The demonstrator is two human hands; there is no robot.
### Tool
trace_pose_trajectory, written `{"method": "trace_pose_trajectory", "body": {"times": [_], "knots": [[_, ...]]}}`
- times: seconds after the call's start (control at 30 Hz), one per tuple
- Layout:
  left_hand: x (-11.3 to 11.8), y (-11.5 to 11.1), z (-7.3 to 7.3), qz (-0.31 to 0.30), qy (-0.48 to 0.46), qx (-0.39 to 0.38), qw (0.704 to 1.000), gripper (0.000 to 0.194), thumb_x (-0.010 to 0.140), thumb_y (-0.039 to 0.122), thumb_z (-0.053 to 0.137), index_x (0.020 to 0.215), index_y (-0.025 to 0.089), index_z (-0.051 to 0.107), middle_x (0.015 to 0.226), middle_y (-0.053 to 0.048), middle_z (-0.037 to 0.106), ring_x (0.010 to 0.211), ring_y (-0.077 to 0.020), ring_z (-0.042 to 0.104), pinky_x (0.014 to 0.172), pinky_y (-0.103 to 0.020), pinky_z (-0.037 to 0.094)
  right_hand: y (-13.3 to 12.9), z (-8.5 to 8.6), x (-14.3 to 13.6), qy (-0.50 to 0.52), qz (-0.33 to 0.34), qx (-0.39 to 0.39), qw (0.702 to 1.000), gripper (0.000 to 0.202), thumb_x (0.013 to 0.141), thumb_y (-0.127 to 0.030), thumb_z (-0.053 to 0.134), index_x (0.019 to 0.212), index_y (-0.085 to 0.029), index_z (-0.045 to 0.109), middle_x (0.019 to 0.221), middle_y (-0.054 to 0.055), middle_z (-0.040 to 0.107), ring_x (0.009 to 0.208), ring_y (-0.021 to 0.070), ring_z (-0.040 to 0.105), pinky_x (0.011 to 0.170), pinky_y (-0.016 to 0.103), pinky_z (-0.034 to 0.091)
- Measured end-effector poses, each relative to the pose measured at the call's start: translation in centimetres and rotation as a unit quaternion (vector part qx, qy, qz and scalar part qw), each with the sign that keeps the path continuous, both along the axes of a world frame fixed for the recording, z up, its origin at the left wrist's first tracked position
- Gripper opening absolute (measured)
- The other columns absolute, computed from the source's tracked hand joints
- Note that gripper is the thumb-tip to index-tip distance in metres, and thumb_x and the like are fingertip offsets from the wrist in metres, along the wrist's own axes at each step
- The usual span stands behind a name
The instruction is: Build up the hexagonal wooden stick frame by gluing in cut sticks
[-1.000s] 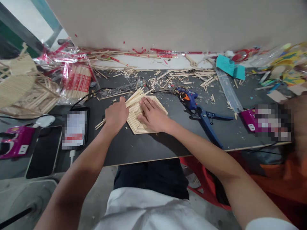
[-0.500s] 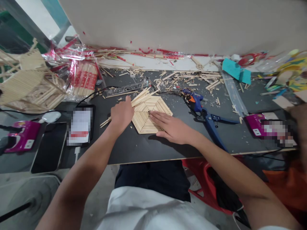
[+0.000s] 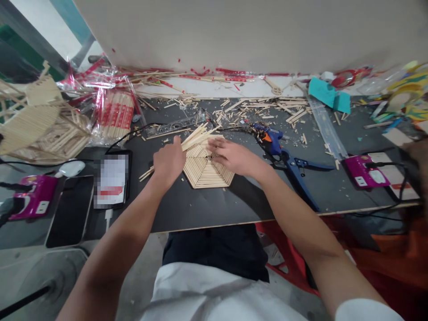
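Note:
A hexagonal panel of thin wooden sticks (image 3: 210, 174) lies on the dark table. My left hand (image 3: 169, 161) is closed around a bundle of loose sticks (image 3: 197, 136), whose tips fan out over the panel's upper left; the other ends stick out below the fist. Over the panel's upper right is my right hand (image 3: 230, 156), palm down with its fingers somewhat spread, and nothing shows in it. Whether its fingertips touch the panel cannot be made out.
A blue glue gun (image 3: 274, 140) and blue-handled cutters (image 3: 297, 174) lie at the right. Stick scraps litter the back. Two phones, a purple power socket (image 3: 36, 196), packed sticks (image 3: 116, 111) and a stick-built structure (image 3: 33, 120) stand left.
My right hand has moved up and a little left over the panel, uncovering its lower right part. The left hand keeps its hold on the sticks.

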State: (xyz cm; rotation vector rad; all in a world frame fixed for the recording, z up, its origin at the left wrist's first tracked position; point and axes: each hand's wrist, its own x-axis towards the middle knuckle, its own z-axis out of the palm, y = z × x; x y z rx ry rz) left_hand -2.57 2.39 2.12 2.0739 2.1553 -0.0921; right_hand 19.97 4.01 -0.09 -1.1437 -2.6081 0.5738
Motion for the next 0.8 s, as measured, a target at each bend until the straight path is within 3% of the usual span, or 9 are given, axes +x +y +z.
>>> {"method": "trace_pose_trajectory", "body": {"times": [0.1, 0.23, 0.43, 0.63, 0.73, 0.8], "knots": [[0.1, 0.0, 0.1, -0.006, -0.003, 0.0, 1.0, 0.036, 0.099, 0.03, 0.047, 0.131, 0.016, 0.056, 0.106, -0.023, 0.074, 0.099, -0.0405, 0.073, 0.082, -0.048, 0.055, 0.3, -0.6, 0.8, 0.075, -0.039, -0.003, 0.996, 0.021, 0.097, -0.025, 0.064, 0.106, -0.023, 0.083, 0.129, 0.008, 0.074, 0.126, 0.0284, 0.066, 0.112, 0.048, 0.049], [0.1, -0.1, 0.3, 0.001, -0.003, 0.0, 1.0, 0.036, 0.099, 0.029, 0.049, 0.131, 0.016, 0.056, 0.107, -0.023, 0.074, 0.099, -0.0395, 0.073, 0.082, -0.046, 0.055, 0.8, -1.4, 0.4, 0.149, -0.143, -0.01, 0.978, 0.006, 0.083, -0.02, 0.08, 0.084, -0.026, 0.083, 0.111, 0.005, 0.078, 0.108, 0.028, 0.069, 0.099, 0.048, 0.051], [0.0, 0.1, 0.1, -0.006, -0.003, 0.003, 1.0, 0.037, 0.099, 0.029, 0.049, 0.132, 0.014, 0.057, 0.105, -0.024, 0.074, 0.098, -0.0403, 0.073, 0.08, -0.047, 0.054, 1.2, -2.6, -1.5, 0.133, -0.16, 0.047, 0.977, 0.011, 0.09, -0.015, 0.065, 0.08, -0.019, 0.069, 0.104, 0.011, 0.07, 0.102, 0.0275, 0.061, 0.096, 0.047, 0.044], [0.0, -0.5, 0.8, -0.017, 0.003, 0.018, 1.0, 0.033, 0.098, 0.021, 0.049, 0.129, 0.015, 0.061, 0.108, -0.022, 0.075, 0.094, -0.0377, 0.074, 0.079, -0.045, 0.054, 1.7, -3.1, 0.1, 0.181, -0.248, 0.091, 0.947, 0.013, 0.092, -0.015, 0.048, 0.083, -0.023, 0.048, 0.091, 0.009, 0.061, 0.087, 0.0237, 0.057, 0.081, 0.04, 0.045], [-0.5, -0.7, 1.5, -0.014, -0.033, 0.089, 0.995, 0.034, 0.093, 0.017, 0.056, 0.126, 0.019, 0.063, 0.106, -0.015, 0.076, 0.087, -0.0314, 0.073, 0.077, -0.039, 0.052, 1.3, -2.4, 0.8, 0.252, -0.275, 0.089, 0.924, 0.01, 0.096, -0.023, 0.048, 0.086, -0.024, 0.047, 0.081, 0.003, 0.059, 0.071, 0.018, 0.053, 0.07, 0.035, 0.044], [-1.2, -0.7, 1.7, -0.009, -0.112, 0.187, 0.976, 0.025, 0.089, 0.018, 0.063, 0.114, 0.02, 0.067, 0.089, -0.009, 0.074, 0.077, -0.0255, 0.07, 0.072, -0.034, 0.05, 0.8, -1.9, 0.6, 0.277, -0.27, 0.08, 0.919, 0.01, 0.096, -0.026, 0.051, 0.087, -0.024, 0.049, 0.077, 0.001, 0.058, 0.065, 0.0155, 0.052, 0.066, 0.032, 0.043]]}}
